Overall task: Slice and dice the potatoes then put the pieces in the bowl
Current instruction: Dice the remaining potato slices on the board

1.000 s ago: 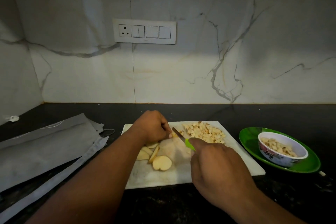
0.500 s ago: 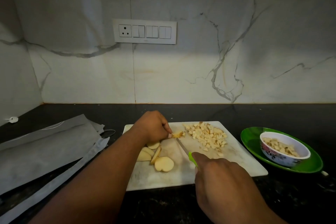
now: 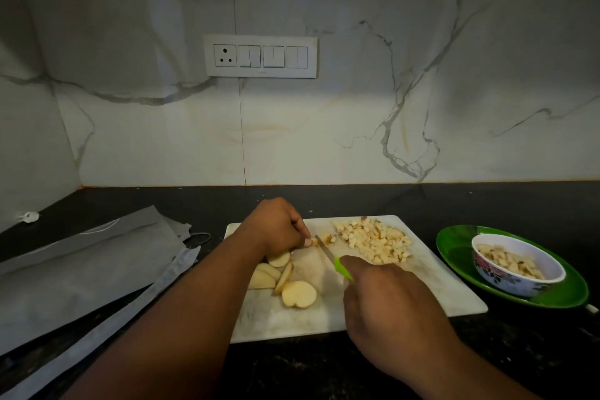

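Beside the left grip (image 3: 279, 227), which pinches a potato strip (image 3: 314, 241), the knife (image 3: 326, 252) held in the right grip (image 3: 386, 299) cuts; slippage risks nicking fingertips.

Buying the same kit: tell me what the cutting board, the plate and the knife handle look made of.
Cutting board: white, faintly veined, matte, probably marble or plastic.
Plate: glossy green with soft highlights, likely plastic or melamine.
Knife handle: bright lime green, smooth, looks plastic; the right hand covers most of it.
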`<state>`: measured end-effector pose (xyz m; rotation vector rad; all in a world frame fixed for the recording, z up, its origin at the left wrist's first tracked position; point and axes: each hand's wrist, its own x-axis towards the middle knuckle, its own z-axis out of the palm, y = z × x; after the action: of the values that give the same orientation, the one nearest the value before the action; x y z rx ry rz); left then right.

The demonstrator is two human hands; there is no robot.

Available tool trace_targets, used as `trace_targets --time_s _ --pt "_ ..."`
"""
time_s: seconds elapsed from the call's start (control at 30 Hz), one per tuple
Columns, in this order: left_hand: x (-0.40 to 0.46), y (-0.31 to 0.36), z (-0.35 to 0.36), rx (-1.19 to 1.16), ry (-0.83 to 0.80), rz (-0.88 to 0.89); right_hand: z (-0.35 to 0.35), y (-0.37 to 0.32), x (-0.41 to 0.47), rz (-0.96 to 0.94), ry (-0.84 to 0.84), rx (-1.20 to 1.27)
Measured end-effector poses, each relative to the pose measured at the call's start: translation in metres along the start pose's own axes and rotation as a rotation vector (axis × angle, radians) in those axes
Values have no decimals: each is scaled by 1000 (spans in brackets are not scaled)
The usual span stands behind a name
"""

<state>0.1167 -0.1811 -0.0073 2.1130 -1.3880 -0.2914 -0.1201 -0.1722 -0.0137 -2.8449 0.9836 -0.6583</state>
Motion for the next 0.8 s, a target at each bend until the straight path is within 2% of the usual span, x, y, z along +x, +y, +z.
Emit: trace_targets --time_s 0.17,0.37,0.57,0.8 --pt "0 -1 -1 2 -7 19 -20 0 -24 6 -3 -7" --pt "-3 -1 0 16 -6 25 -11 -5 5 29 68 -1" --pt "1 -2 1 7 -7 15 4 -5 13 7 -11 -2" --pt "1 -2 1 2 -6 25 -5 4 -11 -22 -12 -4"
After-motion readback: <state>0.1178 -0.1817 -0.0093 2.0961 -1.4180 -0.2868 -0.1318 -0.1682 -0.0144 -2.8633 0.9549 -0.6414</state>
